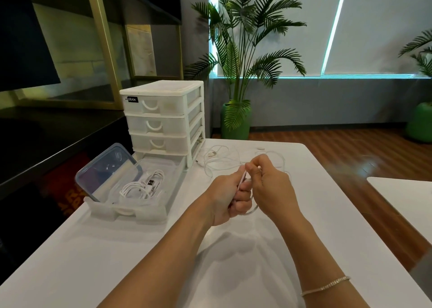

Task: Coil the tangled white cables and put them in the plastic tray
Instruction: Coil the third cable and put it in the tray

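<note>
Bare table [140, 249] fronts the tray [131, 210] — drawer unit [163, 118] blocks behind.

Back left on the white table [163, 272] stands a white drawer unit [163, 118], three translucent drawers stacked shut, a black label on the top one. A clear container lid with a blue rim [106, 171] leans tilted just in front of it. Behind the table, a tall palm in a green pot [236, 120] stands on the wooden floor [327, 149], and a second green pot [420, 126] sits far right. A second white tabletop [406, 195] pokes in at the right edge.
</note>
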A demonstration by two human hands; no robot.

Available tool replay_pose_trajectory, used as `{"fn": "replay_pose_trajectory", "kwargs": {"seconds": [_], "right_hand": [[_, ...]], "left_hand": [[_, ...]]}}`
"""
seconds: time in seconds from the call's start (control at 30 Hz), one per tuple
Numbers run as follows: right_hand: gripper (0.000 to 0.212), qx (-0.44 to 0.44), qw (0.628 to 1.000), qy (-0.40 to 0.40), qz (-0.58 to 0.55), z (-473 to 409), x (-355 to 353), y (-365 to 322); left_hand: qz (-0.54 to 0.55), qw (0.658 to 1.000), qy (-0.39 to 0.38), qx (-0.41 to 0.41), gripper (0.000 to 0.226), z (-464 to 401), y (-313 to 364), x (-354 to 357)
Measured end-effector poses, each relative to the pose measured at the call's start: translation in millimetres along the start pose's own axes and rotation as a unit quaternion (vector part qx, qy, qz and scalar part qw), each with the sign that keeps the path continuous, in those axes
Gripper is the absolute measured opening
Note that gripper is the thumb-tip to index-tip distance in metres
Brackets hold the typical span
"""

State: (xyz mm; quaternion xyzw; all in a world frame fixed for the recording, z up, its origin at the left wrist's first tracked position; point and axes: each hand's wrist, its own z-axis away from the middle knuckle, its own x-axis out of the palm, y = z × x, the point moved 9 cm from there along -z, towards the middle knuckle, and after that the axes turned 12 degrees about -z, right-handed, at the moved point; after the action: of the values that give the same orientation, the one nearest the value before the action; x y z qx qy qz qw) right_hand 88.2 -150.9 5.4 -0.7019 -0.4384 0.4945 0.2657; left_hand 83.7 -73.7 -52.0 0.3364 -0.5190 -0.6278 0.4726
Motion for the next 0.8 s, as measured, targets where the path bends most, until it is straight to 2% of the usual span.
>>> {"fn": "replay_pose_trajectory", "kwargs": {"seconds": [0.27, 0.33, 0.4, 0.47, 0.53, 0.6, 0.7, 0.8], "right_hand": [[0.015, 0.044, 0.997, 0.038, -0.052, -4.7, -14.6, 8.6], [0.015, 0.056, 0.995, 0.05, -0.07, -5.4, -18.7, 11.1], [0.015, 0.069, 0.992, 0.066, -0.081, -5.3, -21.8, 14.5], [0.017, 0.08, 0.99, 0.085, -0.077, -5.3, -25.2, 17.8], [0.02, 0.104, 0.986, 0.1, -0.086, -5.2, -28.0, 24.3], [0.017, 0.141, 0.977, 0.113, -0.116, -4.3, -29.0, 33.6], [0.015, 0.194, 0.956, 0.122, -0.181, -1.9, -26.1, 43.6], [0.019, 0.24, 0.934, 0.102, -0.243, 1.9, -22.7, 47.4]], "left_hand": [[0.004, 0.996, -0.068, 0.057, 0.03, 7.4, 12.3, 11.8], [-0.037, 0.995, -0.055, 0.068, 0.026, 8.1, 15.1, 10.1], [-0.135, 0.987, -0.015, 0.08, 0.022, 7.8, 17.9, 8.4], [-0.289, 0.951, 0.052, 0.097, 0.016, 8.4, 23.6, 6.6], [-0.423, 0.888, 0.119, 0.137, 0.014, 11.0, 34.0, 6.6], [-0.474, 0.85, 0.155, 0.17, 0.023, 13.8, 40.8, 9.2], [-0.494, 0.832, 0.167, 0.19, 0.047, 13.6, 43.5, 10.6], [-0.505, 0.821, 0.154, 0.216, 0.061, 12.4, 44.6, 14.4]]}}
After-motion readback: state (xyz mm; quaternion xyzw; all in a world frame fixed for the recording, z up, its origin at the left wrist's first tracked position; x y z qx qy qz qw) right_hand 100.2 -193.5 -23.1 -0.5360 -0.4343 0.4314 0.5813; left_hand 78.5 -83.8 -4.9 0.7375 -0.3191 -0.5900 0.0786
